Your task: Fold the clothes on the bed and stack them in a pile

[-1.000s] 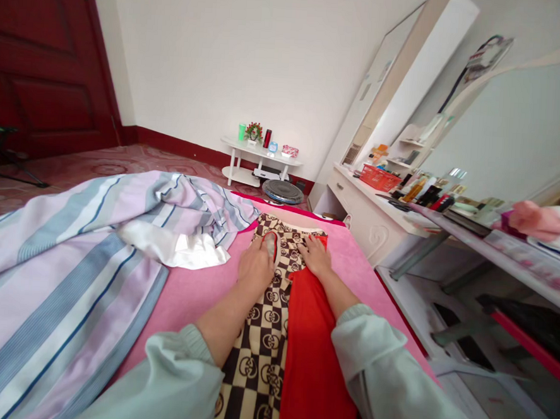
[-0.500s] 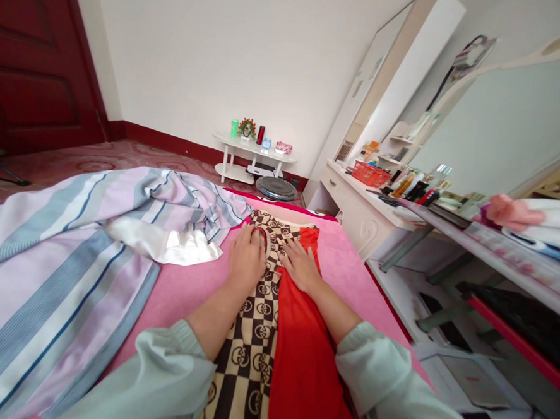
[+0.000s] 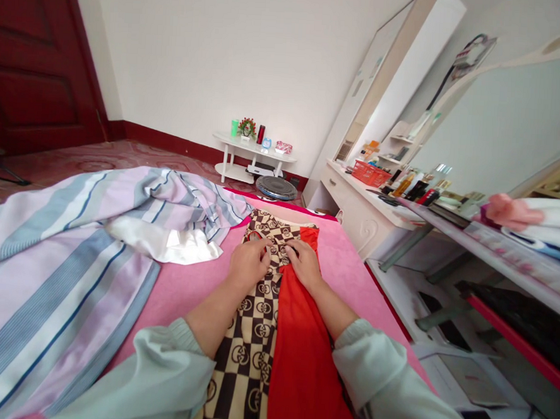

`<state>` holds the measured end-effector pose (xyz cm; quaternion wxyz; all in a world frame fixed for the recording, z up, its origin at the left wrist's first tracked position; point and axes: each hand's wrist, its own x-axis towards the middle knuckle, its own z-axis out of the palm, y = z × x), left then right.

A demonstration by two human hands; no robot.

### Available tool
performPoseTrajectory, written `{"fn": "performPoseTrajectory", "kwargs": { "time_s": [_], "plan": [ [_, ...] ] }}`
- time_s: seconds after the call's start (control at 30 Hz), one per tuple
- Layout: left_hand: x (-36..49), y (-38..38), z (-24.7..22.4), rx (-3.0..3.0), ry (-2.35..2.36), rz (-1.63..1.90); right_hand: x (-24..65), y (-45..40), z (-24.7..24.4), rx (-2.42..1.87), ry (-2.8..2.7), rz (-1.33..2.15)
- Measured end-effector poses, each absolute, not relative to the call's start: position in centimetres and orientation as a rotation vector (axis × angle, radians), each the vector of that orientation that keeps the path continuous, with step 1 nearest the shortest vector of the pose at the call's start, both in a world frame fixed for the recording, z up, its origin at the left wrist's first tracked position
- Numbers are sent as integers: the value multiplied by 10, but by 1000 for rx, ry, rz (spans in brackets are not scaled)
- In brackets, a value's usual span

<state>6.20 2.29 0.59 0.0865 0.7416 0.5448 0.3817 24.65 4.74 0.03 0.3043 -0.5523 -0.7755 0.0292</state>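
A long brown-and-cream checkered garment (image 3: 258,325) with a printed motif lies lengthwise on the pink bed cover (image 3: 347,270). Red cloth (image 3: 306,356) runs along its right side; whether it is part of the same garment, I cannot tell. My left hand (image 3: 249,263) is at the garment's upper left part, fingers curled and closed on the checkered cloth. A little red edge shows by its fingertips. Opposite it, my right hand (image 3: 305,265) has its thumb and bent fingers drawn together on the cloth, where checks and red meet. The fingertips of both hands are partly hidden.
A striped quilt (image 3: 66,285) is heaped on the left, with a shiny white cloth (image 3: 183,244) on it. On the right stand a dressing table (image 3: 356,205) with bottles and a red basket (image 3: 370,173), and a shelf rack (image 3: 495,254). A small white stand (image 3: 253,146) is beyond the bed.
The fingers of my right hand, flat and spread before, are now bent and drawn in toward the thumb. My left fingers have also curled, pulling back slightly toward me.
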Motion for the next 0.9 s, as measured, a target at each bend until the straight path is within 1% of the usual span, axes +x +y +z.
{"fn": "performPoseTrajectory", "kwargs": {
  "time_s": [0.17, 0.27, 0.4, 0.57, 0.63, 0.77, 0.9],
  "plan": [
    [58, 18, 14, 2115, 1521, 1510, 243, 35, 7, -1440, -1980, -97],
    [55, 14, 18, 2176, 1491, 1555, 239, 29, 10, -1414, -2141, -107],
    [55, 12, 18, 2307, 1515, 1380, 234, 31, 10, -1473, -2443, 47],
    [57, 20, 9, 2397, 1585, 993, 233, 35, 7, -1568, -2494, 76],
    [56, 25, 4, 2370, 1610, 937, 233, 32, 7, -1612, -2482, 94],
    [50, 26, 1, 2374, 1511, 872, 236, 13, 7, -1671, -2474, 165],
    [32, 13, -1, 2473, 1240, 809, 248, -31, 11, -1607, -2512, 285]
  ]
}}
